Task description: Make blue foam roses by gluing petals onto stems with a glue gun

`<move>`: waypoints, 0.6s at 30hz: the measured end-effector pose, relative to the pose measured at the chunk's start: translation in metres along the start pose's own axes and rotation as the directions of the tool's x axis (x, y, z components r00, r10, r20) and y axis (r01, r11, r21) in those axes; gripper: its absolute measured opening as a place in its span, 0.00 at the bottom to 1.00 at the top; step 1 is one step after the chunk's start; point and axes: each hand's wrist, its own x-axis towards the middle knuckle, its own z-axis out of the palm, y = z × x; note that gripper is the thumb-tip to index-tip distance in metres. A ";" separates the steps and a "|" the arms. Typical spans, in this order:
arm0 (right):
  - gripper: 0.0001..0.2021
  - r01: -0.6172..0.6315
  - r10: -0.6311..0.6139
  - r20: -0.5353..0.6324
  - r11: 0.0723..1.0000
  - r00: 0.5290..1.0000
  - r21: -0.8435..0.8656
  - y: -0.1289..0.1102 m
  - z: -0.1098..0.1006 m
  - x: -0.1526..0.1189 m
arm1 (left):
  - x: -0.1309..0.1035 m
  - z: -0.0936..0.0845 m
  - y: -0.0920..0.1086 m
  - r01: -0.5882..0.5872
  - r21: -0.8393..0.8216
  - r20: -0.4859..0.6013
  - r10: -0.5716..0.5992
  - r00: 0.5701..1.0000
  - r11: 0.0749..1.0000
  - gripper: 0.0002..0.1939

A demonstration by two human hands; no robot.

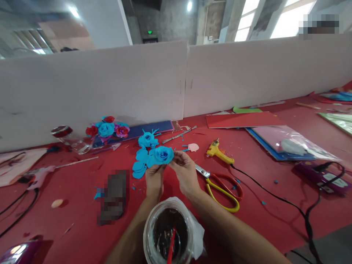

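A blue flower (162,154) with layered petals is held between both hands over the red table (110,240). My left hand (154,180) grips it from below, fingers closed. My right hand (184,169) pinches its right edge. Flat blue petals (139,168) lie just left of the flower, and a second blue flower (147,139) sits behind it. Scissors (224,189) with red and yellow handles lie right of my right hand. Beyond them rests a yellow glue gun (219,152).
A cup (148,234) with a red straw stands near my forearms. At left are a glass jar (79,145), a pink glue gun (41,178) and a flower bunch (106,129). Coloured sheets (244,120), a purple power box (321,178) and black cords lie right; a white partition (137,80) stands behind.
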 end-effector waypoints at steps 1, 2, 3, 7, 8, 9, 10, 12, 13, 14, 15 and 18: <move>0.12 0.011 -0.010 0.005 1.000 1.000 -0.017 0.000 0.000 0.000 | -0.001 0.000 0.001 -0.009 0.010 0.004 0.009 1.000 1.000 0.07; 0.11 0.023 -0.023 0.009 0.999 1.000 -0.034 0.000 -0.001 0.001 | -0.001 0.000 0.001 -0.019 0.019 0.009 0.019 1.000 1.000 0.07; 0.11 0.033 -0.033 0.014 0.998 0.999 -0.053 0.000 -0.001 0.001 | -0.002 0.001 0.002 -0.031 0.026 0.016 0.030 0.999 0.999 0.08; 0.09 0.050 -0.039 0.070 0.985 0.997 -0.165 0.001 -0.005 0.001 | -0.003 -0.001 0.001 -0.078 0.057 0.039 0.076 0.996 0.995 0.08; 0.09 0.060 -0.043 0.091 0.979 0.995 -0.195 0.002 -0.005 0.001 | -0.003 -0.002 0.001 -0.094 0.069 0.043 0.091 0.995 0.993 0.08; 0.09 0.076 -0.053 0.107 0.972 0.993 -0.222 0.003 -0.006 0.001 | -0.003 -0.003 0.000 -0.111 0.082 0.050 0.107 0.993 0.990 0.07; 0.09 0.098 -0.070 0.119 0.964 0.990 -0.246 0.003 -0.007 0.001 | -0.003 -0.004 -0.001 -0.129 0.092 0.056 0.124 0.991 0.987 0.07; 0.10 0.148 -0.111 0.140 0.945 0.984 -0.291 0.004 -0.009 0.002 | -0.003 -0.006 -0.002 -0.150 0.103 0.067 0.144 0.987 0.983 0.07; 0.10 0.170 -0.127 0.154 0.935 0.980 -0.311 0.005 -0.010 0.002 | -0.003 -0.007 -0.002 -0.153 0.105 0.070 0.146 0.987 0.983 0.07; 0.10 0.188 -0.138 0.170 0.925 0.976 -0.329 0.005 -0.011 0.002 | -0.003 -0.007 -0.002 -0.153 0.106 0.071 0.146 0.987 0.983 0.06; 0.10 0.202 -0.144 0.185 0.916 0.972 -0.346 0.005 -0.011 0.003 | -0.003 -0.007 -0.002 -0.154 0.109 0.072 0.147 0.986 0.982 0.06; 0.11 0.222 -0.153 0.200 0.897 0.968 -0.383 0.004 -0.012 0.003 | -0.003 -0.008 -0.001 -0.175 0.148 0.074 0.166 0.983 0.973 0.06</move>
